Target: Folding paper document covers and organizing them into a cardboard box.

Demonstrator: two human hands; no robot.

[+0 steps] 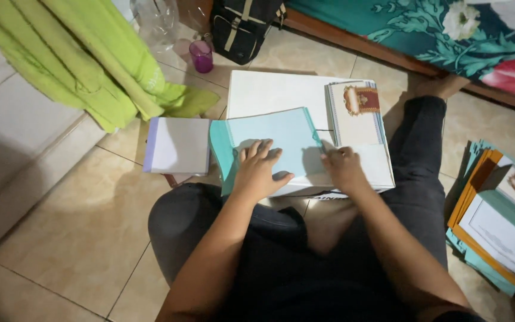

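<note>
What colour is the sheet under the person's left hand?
Light teal, seen in the head view: the paper sheet under the left hand.

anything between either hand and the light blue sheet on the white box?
Nothing visible. The left hand lies flat on the light blue sheet, and the right hand presses at its right edge. The spiral notebook sits farther back on the white box, clear of both hands.

left: bare floor tiles (73, 238) were open
ahead: purple cup (201, 56), black bag (242, 24) blocked
right: paper stack (496, 220) crowded the floor
</note>
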